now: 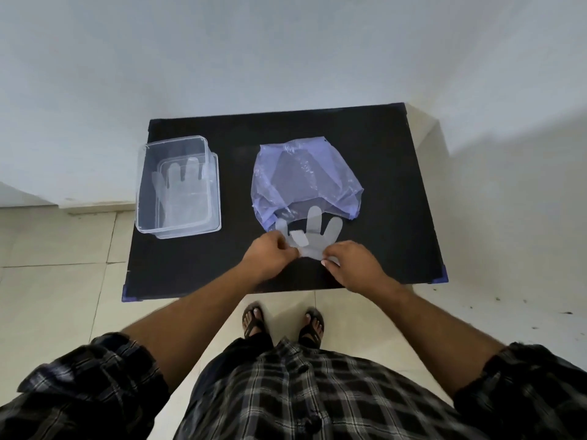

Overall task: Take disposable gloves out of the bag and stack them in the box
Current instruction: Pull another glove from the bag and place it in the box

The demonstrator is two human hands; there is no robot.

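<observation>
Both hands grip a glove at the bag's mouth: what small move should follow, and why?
Probably draw the glove fully clear of the purple bag: left hand and right hand pinch its cuff, but a fingertip still overlaps the bag's mouth. The clear box already holds gloves.

A black table (365,147) stands in a corner of the room, its far edge against a plain white wall (254,52). Small purple caps (442,274) cover its near corners. The floor (57,281) is laid with pale cream tiles with thin grout lines; dark specks lie scattered on it to the right. A low white ledge (95,205) runs along the foot of the wall on the left. Soft daylight casts a shadow across the wall on the right.
</observation>
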